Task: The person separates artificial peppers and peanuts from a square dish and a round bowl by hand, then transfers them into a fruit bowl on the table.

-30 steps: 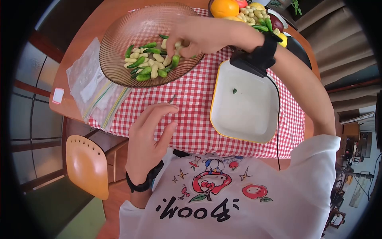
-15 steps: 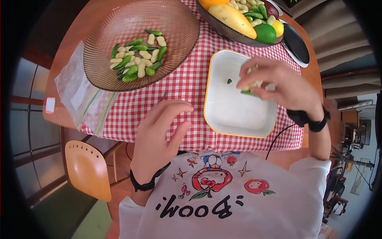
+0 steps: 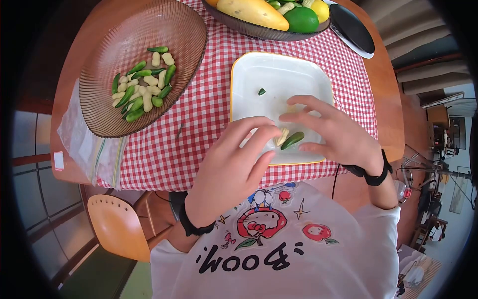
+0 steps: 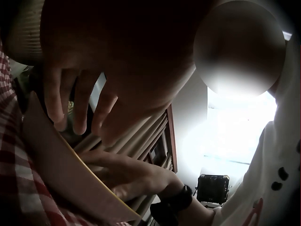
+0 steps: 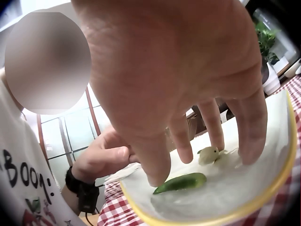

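In the head view a white tray (image 3: 249, 99) with a yellow rim holds a green pepper (image 3: 292, 140) and a peanut (image 3: 282, 136) near its front, plus a small dark green piece (image 3: 262, 91). The right hand (image 3: 333, 132) hovers over the tray, fingers spread and bent downward, gripping nothing visible. The left hand (image 3: 236, 167) reaches over the tray's left edge with relaxed fingers beside the peanut; whether it touches the peanut I cannot tell. From the right wrist view, the pepper (image 5: 181, 183) lies under the right hand (image 5: 188, 80), near its fingertips, with the peanut (image 5: 208, 156) beyond.
A ribbed glass bowl (image 3: 99, 60) of peanuts and green peppers stands at the left, over a clear plastic bag (image 3: 74, 142). Behind the tray is a dark fruit bowl (image 3: 244, 31); a black plate (image 3: 351, 27) lies at the back right. A chair (image 3: 118, 224) stands front left.
The right hand went from the glass bowl to the tray and let go of the pepper and peanut there. The left hand moved right, to the tray. The head view shifted.
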### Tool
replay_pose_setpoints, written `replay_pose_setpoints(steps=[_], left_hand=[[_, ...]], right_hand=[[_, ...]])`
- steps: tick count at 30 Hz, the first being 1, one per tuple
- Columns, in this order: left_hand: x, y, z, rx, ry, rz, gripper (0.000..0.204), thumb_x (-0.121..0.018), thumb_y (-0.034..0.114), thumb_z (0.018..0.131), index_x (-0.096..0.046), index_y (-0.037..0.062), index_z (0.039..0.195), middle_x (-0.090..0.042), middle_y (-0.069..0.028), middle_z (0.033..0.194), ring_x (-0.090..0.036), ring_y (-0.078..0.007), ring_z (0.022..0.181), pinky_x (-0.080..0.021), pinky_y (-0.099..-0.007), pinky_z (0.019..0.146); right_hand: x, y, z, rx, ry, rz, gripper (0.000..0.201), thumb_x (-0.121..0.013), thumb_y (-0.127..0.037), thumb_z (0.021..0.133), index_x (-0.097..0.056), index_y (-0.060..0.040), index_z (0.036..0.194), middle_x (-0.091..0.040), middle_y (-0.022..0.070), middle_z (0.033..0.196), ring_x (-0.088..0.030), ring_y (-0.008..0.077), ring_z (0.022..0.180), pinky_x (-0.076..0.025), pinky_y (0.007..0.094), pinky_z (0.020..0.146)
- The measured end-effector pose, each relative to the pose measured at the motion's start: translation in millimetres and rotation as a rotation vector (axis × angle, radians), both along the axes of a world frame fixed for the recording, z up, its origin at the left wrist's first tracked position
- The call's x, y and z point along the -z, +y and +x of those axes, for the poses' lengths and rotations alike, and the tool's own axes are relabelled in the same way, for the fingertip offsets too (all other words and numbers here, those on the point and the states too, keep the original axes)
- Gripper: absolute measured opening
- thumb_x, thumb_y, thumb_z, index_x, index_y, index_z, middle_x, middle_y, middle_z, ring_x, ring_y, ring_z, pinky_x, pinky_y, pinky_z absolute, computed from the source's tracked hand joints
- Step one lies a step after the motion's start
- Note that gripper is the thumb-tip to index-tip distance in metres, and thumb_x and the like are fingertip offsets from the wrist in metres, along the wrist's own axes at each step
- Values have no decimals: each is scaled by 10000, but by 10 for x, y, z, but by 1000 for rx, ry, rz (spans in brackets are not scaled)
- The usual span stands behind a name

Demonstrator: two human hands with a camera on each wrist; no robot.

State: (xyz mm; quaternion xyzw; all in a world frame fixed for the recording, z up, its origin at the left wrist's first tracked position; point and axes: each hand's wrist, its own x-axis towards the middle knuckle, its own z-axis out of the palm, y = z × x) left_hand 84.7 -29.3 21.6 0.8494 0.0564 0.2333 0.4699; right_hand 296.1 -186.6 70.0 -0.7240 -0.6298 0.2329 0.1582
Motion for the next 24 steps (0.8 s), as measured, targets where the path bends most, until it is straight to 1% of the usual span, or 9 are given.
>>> replay_pose_setpoints(steps=[2,4,7,9,12,15,19,22,24], left_hand=[[-6,-43,47,3,10,3,397,-753,-3,895,-660,60,1276,-654,-148,1309,-672,-368,1178,-570,-428,956],[-15,-101,97,7,106,86,497,-751,5,896,-590,56,1363,-613,-168,1357,-648,-399,1217,-564,-455,978],[86,-189,184,21,140,50,558,-738,1,901,-529,34,1418,-594,-192,1363,-632,-424,1230,-558,-479,984],[74,-190,220,27,155,29,565,-731,-6,905,-515,18,1426,-596,-205,1348,-637,-432,1212,-561,-482,971],[91,-176,257,16,172,18,567,-717,-23,909,-504,5,1434,-605,-219,1318,-650,-443,1177,-567,-482,945],[100,-171,278,17,201,11,562,-708,-38,909,-510,13,1433,-618,-218,1294,-664,-446,1149,-573,-477,925],[82,-149,277,4,189,-19,569,-712,-38,904,-521,36,1436,-628,-210,1280,-666,-449,1142,-571,-481,920],[72,-136,275,-3,175,-20,587,-729,-22,894,-521,43,1439,-624,-213,1287,-654,-464,1154,-563,-493,934],[90,-137,278,-8,176,6,595,-737,-15,888,-522,43,1439,-624,-215,1287,-648,-469,1162,-558,-499,942]], right_hand=[[30,-26,-69,-8,-32,17,516,-825,-13,827,-701,-107,1319,-564,140,1467,-644,359,1244,-570,445,1030],[115,-20,-97,-12,-63,34,523,-830,-12,819,-696,-93,1318,-558,144,1471,-634,357,1257,-564,447,1037],[264,-17,-128,3,-9,84,500,-832,-18,824,-687,-56,1302,-569,149,1442,-671,356,1179,-580,451,993],[259,5,-142,56,71,56,450,-785,-12,856,-684,-41,1294,-628,173,1337,-719,388,1027,-606,453,905],[239,7,-168,61,189,83,409,-734,19,886,-683,-30,1288,-672,178,1245,-731,390,972,-613,444,849],[254,-4,-200,57,157,172,404,-696,37,902,-674,-27,1301,-697,187,1176,-734,394,963,-615,451,843],[281,-64,-206,133,237,130,431,-696,40,894,-664,-29,1318,-704,194,1160,-731,389,996,-612,452,858],[229,-91,-229,193,265,131,479,-717,40,872,-655,-40,1340,-686,188,1230,-728,387,1012,-610,443,874],[227,-81,-237,125,80,212,508,-744,32,854,-653,-48,1347,-654,178,1291,-727,381,1009,-612,429,875]])
